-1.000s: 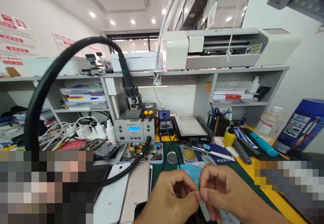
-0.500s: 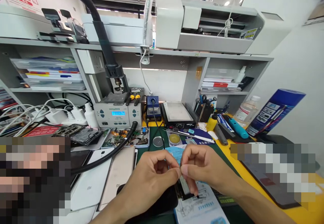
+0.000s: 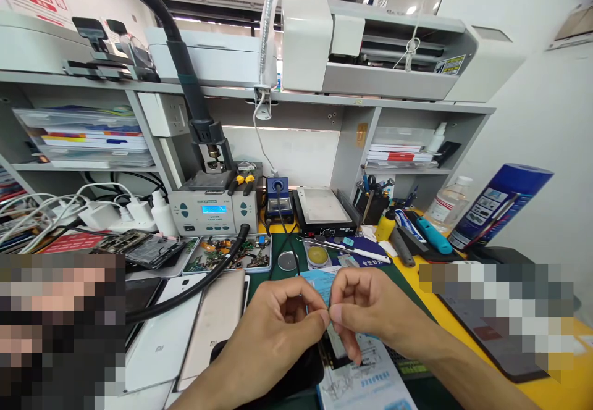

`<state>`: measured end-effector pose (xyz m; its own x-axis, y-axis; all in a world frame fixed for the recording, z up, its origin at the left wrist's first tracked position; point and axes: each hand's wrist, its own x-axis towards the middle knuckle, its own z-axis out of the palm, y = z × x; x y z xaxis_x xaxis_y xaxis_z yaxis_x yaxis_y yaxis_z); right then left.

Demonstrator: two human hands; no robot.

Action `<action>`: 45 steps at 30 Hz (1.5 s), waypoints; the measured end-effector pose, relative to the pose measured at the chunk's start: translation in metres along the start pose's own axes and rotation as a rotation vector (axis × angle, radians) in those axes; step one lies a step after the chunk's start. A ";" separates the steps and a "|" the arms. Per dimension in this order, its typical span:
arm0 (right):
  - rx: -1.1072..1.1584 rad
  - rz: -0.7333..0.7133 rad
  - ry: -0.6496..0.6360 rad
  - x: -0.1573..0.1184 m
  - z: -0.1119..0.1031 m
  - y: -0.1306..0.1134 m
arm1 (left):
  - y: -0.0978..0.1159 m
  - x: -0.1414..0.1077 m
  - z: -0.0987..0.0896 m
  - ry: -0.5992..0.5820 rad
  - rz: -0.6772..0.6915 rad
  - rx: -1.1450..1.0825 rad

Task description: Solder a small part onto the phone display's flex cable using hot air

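Note:
In the middle of the head view, my left hand (image 3: 290,323) and my right hand (image 3: 364,307) meet with thumbs and forefingers pinched together. Whatever lies between the fingertips is too small to make out. Beneath the hands, an opened phone (image 3: 334,345), dark with a pale block inside, rests on a blue and white booklet (image 3: 375,379). The right hand's lower fingers hang just over it and partly hide it. Below my left wrist lies a black rounded object (image 3: 301,376), mostly covered by the arm.
A hot-air station (image 3: 215,210) stands behind, its black hose (image 3: 204,283) crossing white and gold phone backs (image 3: 162,336). A tray of small parts (image 3: 231,254), a soldering iron stand (image 3: 278,197) and a heating plate (image 3: 324,206) line the back. A tilted blue spray can (image 3: 503,206) is at right.
The camera view has shifted slightly. Both hands keep the same pinch above the phone, and the small dark bit seen by the right fingers is no longer distinct.

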<state>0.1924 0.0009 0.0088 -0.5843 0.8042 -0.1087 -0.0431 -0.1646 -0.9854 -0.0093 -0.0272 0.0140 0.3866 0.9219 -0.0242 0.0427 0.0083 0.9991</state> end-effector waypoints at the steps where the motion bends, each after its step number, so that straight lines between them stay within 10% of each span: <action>1: 0.002 -0.003 -0.004 0.000 0.000 0.001 | 0.000 0.000 0.000 -0.003 -0.001 0.001; 32: -0.066 -0.036 0.062 -0.007 -0.001 -0.007 | -0.002 -0.003 -0.003 0.004 0.008 0.065; 45: -0.374 -0.129 0.392 -0.019 -0.048 -0.026 | -0.015 -0.005 -0.044 0.190 -0.073 0.359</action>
<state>0.2431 0.0176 0.0306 -0.2447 0.9685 0.0458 0.2380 0.1058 -0.9655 -0.0524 -0.0146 0.0004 0.1948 0.9793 -0.0541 0.3956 -0.0280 0.9180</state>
